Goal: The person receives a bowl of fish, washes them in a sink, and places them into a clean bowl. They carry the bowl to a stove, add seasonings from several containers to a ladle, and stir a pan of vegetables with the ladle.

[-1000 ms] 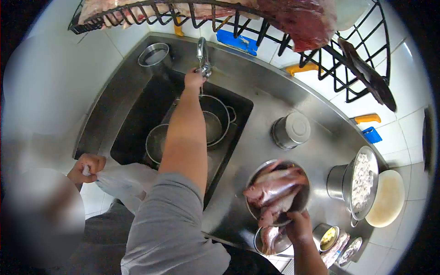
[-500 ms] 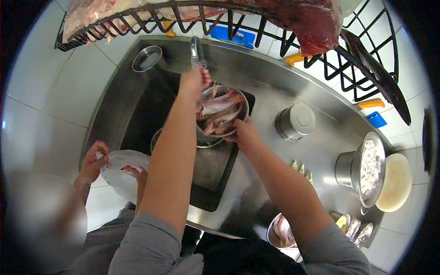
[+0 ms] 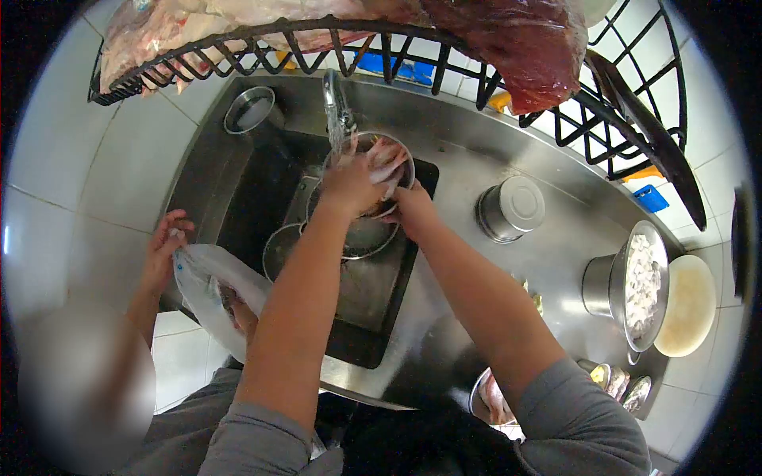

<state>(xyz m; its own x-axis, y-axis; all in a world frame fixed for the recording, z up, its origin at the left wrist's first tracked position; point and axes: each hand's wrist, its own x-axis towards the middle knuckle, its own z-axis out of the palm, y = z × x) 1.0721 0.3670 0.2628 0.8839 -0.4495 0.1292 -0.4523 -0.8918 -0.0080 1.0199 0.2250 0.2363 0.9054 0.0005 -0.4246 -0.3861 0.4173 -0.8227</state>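
Observation:
Pieces of raw fish (image 3: pixel 388 159) lie in a round metal bowl (image 3: pixel 410 163) over the sink (image 3: pixel 367 317), below the tap (image 3: pixel 333 103), where water seems to run. My left hand (image 3: pixel 351 184) reaches into the bowl over the fish; its fingers are largely hidden. Gripping the bowl's right rim, my right hand (image 3: pixel 413 210) is closed on it. Other round metal vessels (image 3: pixel 279 247) sit in the sink beneath, partly covered by my left arm.
At left, another person's hand (image 3: pixel 168 236) holds a plastic bag (image 3: pixel 214 278). Overhead hangs a black rack (image 3: pixel 270 36) with raw meat (image 3: pixel 508 47). An upturned pot (image 3: pixel 516 208) and a bowl of white pieces (image 3: pixel 641 285) stand on the steel counter at right.
My left hand has moved from beside the tap down into the bowl. The bowl has shifted slightly up and left with my right hand. The other person's bag has opened out lower.

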